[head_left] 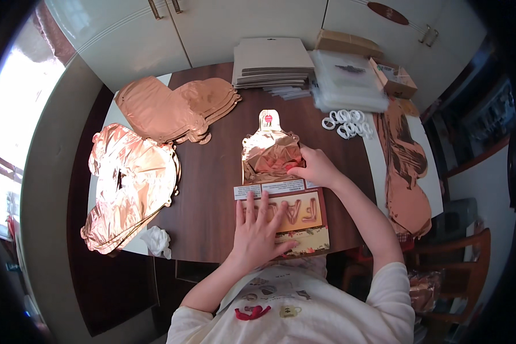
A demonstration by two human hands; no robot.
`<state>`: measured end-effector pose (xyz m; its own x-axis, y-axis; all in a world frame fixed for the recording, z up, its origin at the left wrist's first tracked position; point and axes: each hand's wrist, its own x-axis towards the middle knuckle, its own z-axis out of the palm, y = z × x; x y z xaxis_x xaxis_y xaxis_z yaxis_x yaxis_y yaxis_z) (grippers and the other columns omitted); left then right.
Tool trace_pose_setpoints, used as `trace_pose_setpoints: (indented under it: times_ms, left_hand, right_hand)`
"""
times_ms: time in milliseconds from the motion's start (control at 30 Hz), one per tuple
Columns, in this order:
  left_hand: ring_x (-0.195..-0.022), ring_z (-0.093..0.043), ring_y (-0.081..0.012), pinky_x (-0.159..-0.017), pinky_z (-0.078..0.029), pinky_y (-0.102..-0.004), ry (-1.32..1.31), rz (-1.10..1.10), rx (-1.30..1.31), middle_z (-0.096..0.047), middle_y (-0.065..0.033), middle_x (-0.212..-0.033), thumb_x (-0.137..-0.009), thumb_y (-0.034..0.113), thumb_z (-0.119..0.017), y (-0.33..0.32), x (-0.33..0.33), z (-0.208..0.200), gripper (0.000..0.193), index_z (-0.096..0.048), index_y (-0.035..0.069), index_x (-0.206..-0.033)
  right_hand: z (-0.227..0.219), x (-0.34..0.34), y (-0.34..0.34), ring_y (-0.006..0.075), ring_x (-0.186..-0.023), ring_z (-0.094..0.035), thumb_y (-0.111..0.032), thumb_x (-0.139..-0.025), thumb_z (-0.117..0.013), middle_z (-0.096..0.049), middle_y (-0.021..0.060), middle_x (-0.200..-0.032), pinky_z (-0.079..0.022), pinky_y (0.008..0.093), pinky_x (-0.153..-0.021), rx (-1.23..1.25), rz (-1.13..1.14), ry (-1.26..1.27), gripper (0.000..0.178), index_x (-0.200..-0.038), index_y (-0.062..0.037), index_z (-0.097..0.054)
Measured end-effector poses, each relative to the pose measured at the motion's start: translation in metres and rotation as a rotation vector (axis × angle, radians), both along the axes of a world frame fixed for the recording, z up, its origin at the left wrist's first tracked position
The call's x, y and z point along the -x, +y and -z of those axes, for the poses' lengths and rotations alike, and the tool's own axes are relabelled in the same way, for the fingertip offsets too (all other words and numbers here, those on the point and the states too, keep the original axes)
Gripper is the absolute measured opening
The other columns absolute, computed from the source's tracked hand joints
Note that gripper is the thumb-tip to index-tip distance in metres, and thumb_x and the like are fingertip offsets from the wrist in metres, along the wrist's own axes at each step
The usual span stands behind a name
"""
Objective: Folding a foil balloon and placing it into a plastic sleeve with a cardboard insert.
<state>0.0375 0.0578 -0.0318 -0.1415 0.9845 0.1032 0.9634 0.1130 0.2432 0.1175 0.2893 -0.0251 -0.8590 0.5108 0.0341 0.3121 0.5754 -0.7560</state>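
A printed card [298, 218] in yellow and brown lies on the wooden tabletop [206, 200], at its near edge, right in front of the person. The left hand [260, 226] lies flat on the left part of the card, fingers spread, palm down, grasping nothing. Just beyond the card's far edge is a copper foil balloon [271, 146], creased and shiny, its tab pointing away from the card. The right hand [318, 167] is at the balloon's right side, past the card's far right corner, with the thumb over the foil; whether it pinches the foil, I cannot tell.

Well to the left of the card lies a shiny foil pile [135, 178], with a crumpled white tissue [156, 241] near its lower end. Farther beyond the card, on the left, is a duller foil stack [175, 106]. Straight beyond the card stand stacked grey boards [272, 57]; beyond it to the right are clear plastic bags [350, 86] and white rings [347, 123].
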Motion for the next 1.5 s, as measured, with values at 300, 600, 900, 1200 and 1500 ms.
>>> trace_pose_setpoints:
  times_ms: [300,600,900,1200,1500]
  left_hand:
    - [-0.135,-0.016,-0.0517,-0.107,-0.012,-0.0626,-0.012,0.001,-0.005,-0.025,-0.0268,-0.146,-0.075,0.071,-0.053,0.001,0.001,0.001,0.086,-0.039,0.018,-0.141]
    - [-0.135,-0.017,-0.0505,-0.106,-0.013,-0.063,-0.006,-0.006,0.004,-0.027,-0.0263,-0.145,-0.074,0.071,-0.054,0.002,0.002,0.001,0.086,-0.04,0.02,-0.141]
    - [-0.135,-0.017,-0.0499,-0.106,-0.012,-0.0641,-0.005,0.012,0.023,-0.027,-0.0266,-0.145,-0.073,0.071,-0.055,0.004,0.003,-0.001,0.087,-0.038,0.02,-0.142]
    - [-0.134,-0.02,-0.0499,-0.105,-0.014,-0.0644,0.002,0.016,0.01,-0.029,-0.0269,-0.144,-0.072,0.072,-0.055,0.006,0.004,-0.002,0.088,-0.039,0.02,-0.141]
    - [-0.134,-0.022,-0.0493,-0.105,-0.014,-0.0652,0.025,0.023,0.023,-0.031,-0.0266,-0.143,-0.072,0.073,-0.054,0.006,0.006,-0.004,0.088,-0.039,0.02,-0.141]
  right_hand:
    - [-0.007,-0.008,-0.007,0.0214,-0.085,-0.068,-0.018,-0.073,-0.075,-0.069,0.0152,-0.092,-0.051,0.0315,-0.077,0.151,-0.095,-0.017,0.041,-0.108,0.0008,-0.061]
    - [0.0,-0.009,-0.01,0.0224,-0.086,-0.068,-0.013,-0.079,-0.069,-0.069,0.0167,-0.094,-0.051,0.0309,-0.077,0.213,-0.089,0.059,0.035,-0.111,-0.0004,-0.062]
    - [-0.001,-0.001,0.002,0.0224,-0.08,-0.067,-0.019,-0.077,-0.073,-0.068,0.0144,-0.089,-0.051,0.0324,-0.073,0.116,0.007,0.088,0.039,-0.107,0.0011,-0.058]
    - [0.012,0.003,0.013,0.0207,-0.074,-0.067,-0.017,-0.075,-0.072,-0.069,0.012,-0.081,-0.051,0.0326,-0.069,0.167,0.021,-0.007,0.032,-0.099,0.0018,-0.062]
    - [0.018,0.002,0.013,0.0221,-0.071,-0.066,-0.017,-0.074,-0.073,-0.068,0.0137,-0.08,-0.051,0.0336,-0.067,0.166,0.021,0.046,0.031,-0.095,0.0028,-0.063]
